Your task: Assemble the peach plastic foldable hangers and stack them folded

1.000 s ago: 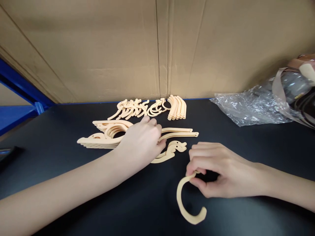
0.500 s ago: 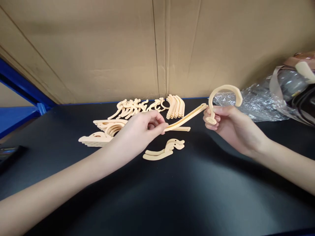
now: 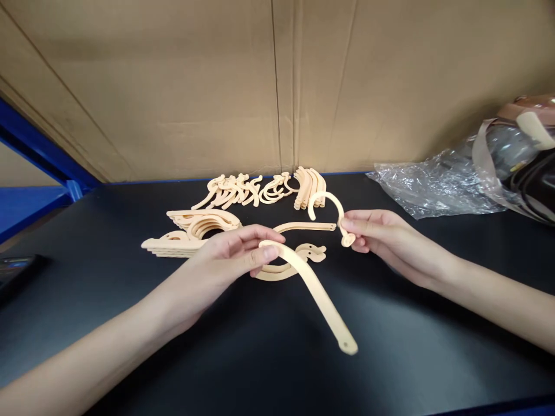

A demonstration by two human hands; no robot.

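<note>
Thumb and fingers of the left hand [image 3: 229, 251] pinch a pale curved strip [image 3: 321, 294] at one end, while the right hand [image 3: 381, 231] grips a pale hook [image 3: 336, 201] just above its round foot, both pieces raised above a black tabletop [image 3: 260, 370]. The strip slants toward the near right, its holed end unsupported; the hook's open curve points left, apart from the strip.

With the strip held only at its tip, a loosened thumb would probably let the long free end swing down or twist. The hook, pinched on a narrow stem, could likewise turn in the fingers. A low sweep of the left hand might scatter the two animal-headed pieces [image 3: 277, 274] lying behind the strip, or jostle the stack of broad pieces [image 3: 173, 245] to the left.

Another curved strip [image 3: 303, 226] lies between the hands, a little farther back. At the far edge sit a row of slender pieces [image 3: 234, 190], a few loose hooks [image 3: 273, 193] and a bunch of strips [image 3: 309, 188], backed by a cardboard wall [image 3: 173, 86]. Clear plastic wrap [image 3: 416, 188] spreads at far right, beyond the right hand.
</note>
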